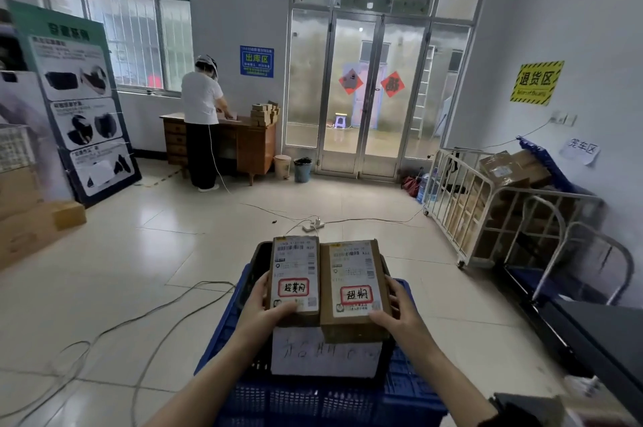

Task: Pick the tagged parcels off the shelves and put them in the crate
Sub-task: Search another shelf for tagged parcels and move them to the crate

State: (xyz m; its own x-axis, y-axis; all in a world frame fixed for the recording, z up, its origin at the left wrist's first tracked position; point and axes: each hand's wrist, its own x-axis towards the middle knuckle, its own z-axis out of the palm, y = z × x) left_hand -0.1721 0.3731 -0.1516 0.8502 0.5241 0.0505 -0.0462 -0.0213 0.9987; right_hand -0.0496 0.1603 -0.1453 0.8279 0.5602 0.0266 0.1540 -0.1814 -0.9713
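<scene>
Brown cardboard red-tagged parcels, gripped by left hand and right hand, butt together over blue plastic crate, probably for joint lowering.

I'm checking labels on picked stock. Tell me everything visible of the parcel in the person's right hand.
The right parcel is a closed brown cardboard box, lying flat, label up, over the black crate. A white shipping label with barcodes covers most of its top. A red-bordered tag with handwritten characters sits near the label's near end. The right hand grips its near right corner, thumb on the label. Its left side lies against the left parcel.
</scene>
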